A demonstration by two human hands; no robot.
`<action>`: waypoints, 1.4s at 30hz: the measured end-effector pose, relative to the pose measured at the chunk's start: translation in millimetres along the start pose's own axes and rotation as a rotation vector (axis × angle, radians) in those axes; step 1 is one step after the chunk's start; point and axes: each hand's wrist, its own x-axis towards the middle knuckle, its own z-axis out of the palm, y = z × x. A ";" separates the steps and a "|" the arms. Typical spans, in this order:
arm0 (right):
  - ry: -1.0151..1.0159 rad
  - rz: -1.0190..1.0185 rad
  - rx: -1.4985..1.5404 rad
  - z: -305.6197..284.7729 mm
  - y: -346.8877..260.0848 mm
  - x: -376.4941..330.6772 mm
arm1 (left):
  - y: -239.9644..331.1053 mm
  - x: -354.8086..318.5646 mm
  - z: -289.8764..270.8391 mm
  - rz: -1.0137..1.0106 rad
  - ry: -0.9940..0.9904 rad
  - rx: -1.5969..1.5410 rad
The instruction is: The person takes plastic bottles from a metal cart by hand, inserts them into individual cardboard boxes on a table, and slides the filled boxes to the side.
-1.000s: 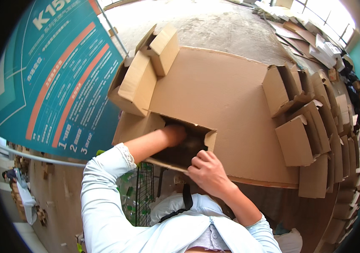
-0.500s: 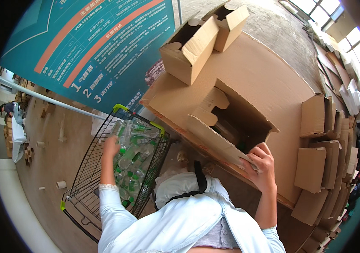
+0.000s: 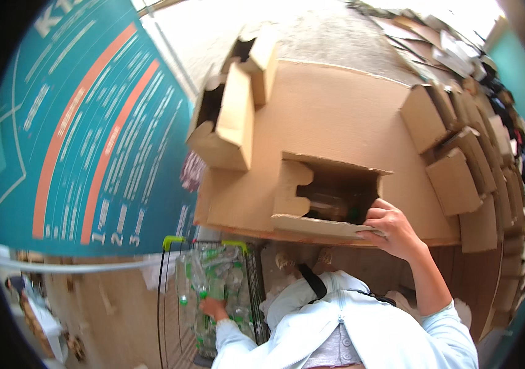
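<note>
My left hand [image 3: 214, 309] reaches down into a wire shopping cart [image 3: 251, 289] at the lower left. Its fingers are closed at the green cap of a clear bottle [image 3: 197, 270], slightly blurred. Several clear bottles with green caps [image 3: 233, 280] fill the cart around it. My right hand [image 3: 393, 226] grips the near flap of an open cardboard box [image 3: 318, 229], thumb below and fingers over the edge. Inside the box, a clear bottle [image 3: 329, 204] lies in shadow; the rest of the contents is too dark to make out.
The box stands at the near edge of a cardboard-covered table [image 3: 336, 111]. Two open boxes [image 3: 235, 117] are at its far left, and several stacked boxes [image 3: 459, 178] line the right. A teal printed banner [image 3: 115, 141] rises at the left, above a pale rail [image 3: 84, 267].
My view has swung round, shifting the table and cart in the picture. My left hand has moved from the cart's left side to among the bottles nearer me. My right hand keeps the flap.
</note>
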 end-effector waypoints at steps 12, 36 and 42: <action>0.034 -0.089 -0.033 6.5 9.8 -8.0 | -36.1 -53.4 -88.3 0.261 0.280 -1.144; 0.305 -0.148 0.016 28.5 13.2 -32.7 | 372.9 -211.0 -424.7 1.671 -0.405 0.720; 0.336 -0.145 0.023 25.0 16.6 -28.2 | 385.0 -179.0 -400.2 1.831 -0.475 0.830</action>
